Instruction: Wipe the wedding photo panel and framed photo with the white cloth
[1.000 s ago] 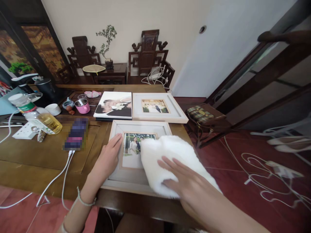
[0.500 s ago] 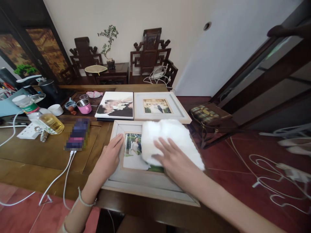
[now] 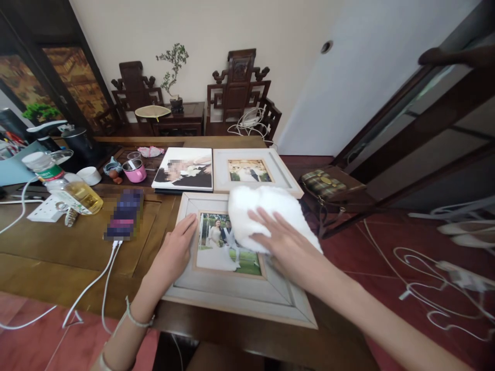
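A white picture frame [image 3: 247, 304] with a pale wood edge lies flat at the table's front, holding a wedding photo [image 3: 228, 247]. My left hand [image 3: 176, 247] rests on the frame's left side, fingers stretched out over the border. Under my right hand [image 3: 280, 237], a fluffy white cloth [image 3: 266, 203] covers the frame's upper right part. That hand presses flat on it with fingers spread; the thumb side points toward the photo. The frame's far right edge is hidden by the cloth and my right forearm.
Behind lie another white frame [image 3: 284, 167] and a photo album [image 3: 193, 178]. A phone [image 3: 124, 214] with white cables, a bottle [image 3: 79, 193], a pink cup [image 3: 134, 171] and a power strip [image 3: 44, 208] are on the left. A plaid bag [image 3: 325, 184] sits beyond the right side.
My right hand and the white cloth have moved up and slightly right, away from the photo, uncovering more of it. My left hand stays on the frame's left side.
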The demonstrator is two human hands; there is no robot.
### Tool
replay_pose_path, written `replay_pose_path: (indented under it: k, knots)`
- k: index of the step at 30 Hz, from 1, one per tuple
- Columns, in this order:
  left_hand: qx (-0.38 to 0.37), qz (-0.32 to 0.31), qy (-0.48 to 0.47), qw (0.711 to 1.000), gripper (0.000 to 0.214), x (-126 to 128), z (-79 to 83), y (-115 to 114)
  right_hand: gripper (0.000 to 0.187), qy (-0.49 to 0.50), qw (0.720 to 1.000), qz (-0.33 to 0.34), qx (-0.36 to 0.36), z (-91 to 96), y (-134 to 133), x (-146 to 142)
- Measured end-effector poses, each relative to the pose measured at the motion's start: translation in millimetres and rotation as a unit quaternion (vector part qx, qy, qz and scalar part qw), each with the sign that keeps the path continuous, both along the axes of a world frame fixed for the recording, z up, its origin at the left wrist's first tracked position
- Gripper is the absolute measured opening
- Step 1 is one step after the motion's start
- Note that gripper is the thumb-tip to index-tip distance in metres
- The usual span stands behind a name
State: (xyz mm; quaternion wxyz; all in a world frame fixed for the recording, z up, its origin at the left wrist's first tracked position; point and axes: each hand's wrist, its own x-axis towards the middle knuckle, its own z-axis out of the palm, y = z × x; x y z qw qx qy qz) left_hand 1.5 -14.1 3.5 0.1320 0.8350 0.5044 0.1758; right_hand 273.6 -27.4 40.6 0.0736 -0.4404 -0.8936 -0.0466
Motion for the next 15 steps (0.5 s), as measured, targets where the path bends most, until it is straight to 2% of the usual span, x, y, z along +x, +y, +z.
replay_pose_path:
  k: [3,5,9,12,15]
  knots:
    - [0.001,-0.002,-0.007,1.000,0.073,-0.4,-1.2,1.3,0.059,-0.034,0.999,-0.014,0.038,-2.1,24.5,0.5]
    - [0.004,0.000,-0.014,1.000,0.072,-0.3,-2.2,1.9,0.059,-0.042,0.999,-0.006,0.030,-3.8,22.5,-5.2]
    - [0.010,-0.001,-0.022,1.000,0.071,-0.2,-3.9,2.7,0.049,-0.022,0.999,0.022,-0.039,-3.7,-20.0,-19.3]
    - [0.011,-0.004,-0.017,1.000,0.070,-0.5,-5.2,3.4,0.033,0.031,0.993,0.088,-0.076,5.7,-64.2,-24.1]
    - [0.014,-0.005,-0.013,1.000,0.070,-0.8,-5.5,3.9,0.039,0.071,0.987,0.115,-0.088,16.2,-91.7,-27.3]
